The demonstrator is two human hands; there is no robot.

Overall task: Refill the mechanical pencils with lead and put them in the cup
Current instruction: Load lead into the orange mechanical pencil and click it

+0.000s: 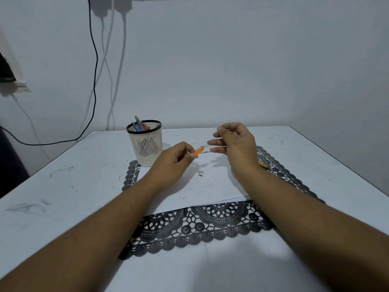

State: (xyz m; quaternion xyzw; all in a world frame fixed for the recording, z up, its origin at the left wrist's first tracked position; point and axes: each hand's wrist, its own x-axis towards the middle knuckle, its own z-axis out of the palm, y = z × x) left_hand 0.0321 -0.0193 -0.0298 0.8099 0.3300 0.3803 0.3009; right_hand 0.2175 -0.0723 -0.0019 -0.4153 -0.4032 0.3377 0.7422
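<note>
Risk, by judgement: lead (210,142) hair-thin and brittle; any side load at the barrel mouth likely to snap it. Misalignment just as likely to send it off onto the table among the stray slivers there.

Left hand (174,160) pinching orange mechanical pencil (198,151), open end aimed right and slightly up. Right hand (233,142) pinching lead between thumb and forefinger, other fingers fanned; lead tip right at the pencil's end, entry not resolvable.

Loose small cap parts (201,173) on white paper (210,186), light, prone to rolling or a knock from a wrist.

Cup (145,144) near left hand, behind it: cream plastic, slotted and perforated wall, black rim, blue and red pencils (140,125) inside. Black lace-pattern mat (200,224), scalloped, under paper. Yellow pencil (264,165) partly hidden by right wrist. Table (63,186) smooth, white, scuffed.
</note>
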